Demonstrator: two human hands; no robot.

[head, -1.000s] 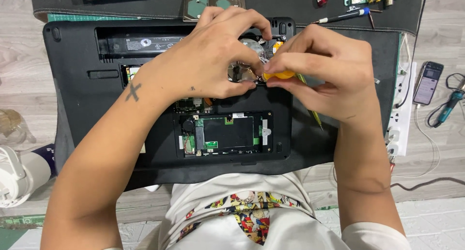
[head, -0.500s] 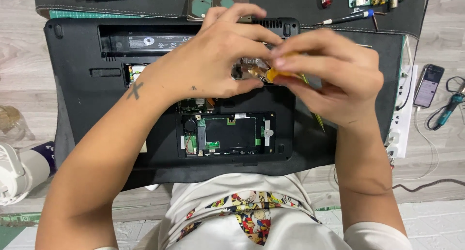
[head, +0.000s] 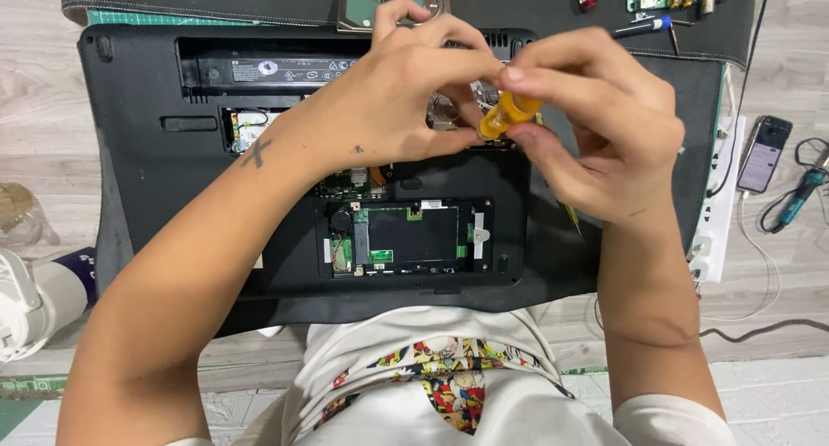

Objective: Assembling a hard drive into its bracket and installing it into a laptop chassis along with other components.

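Fingers of my right hand [head: 596, 126] pinch the screwdriver [head: 509, 115] by its yellow handle; my left hand [head: 389, 101] curls narrow around its tip over the open laptop [head: 155, 178]. I judge the tool light, stiff and a bit slick, best held at mid-handle. Bay walls hem it in closely; room opens toward the phone [head: 763, 154].

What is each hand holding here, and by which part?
The right hand pinches a screwdriver by its orange handle; the left hand steadies it near that handle.
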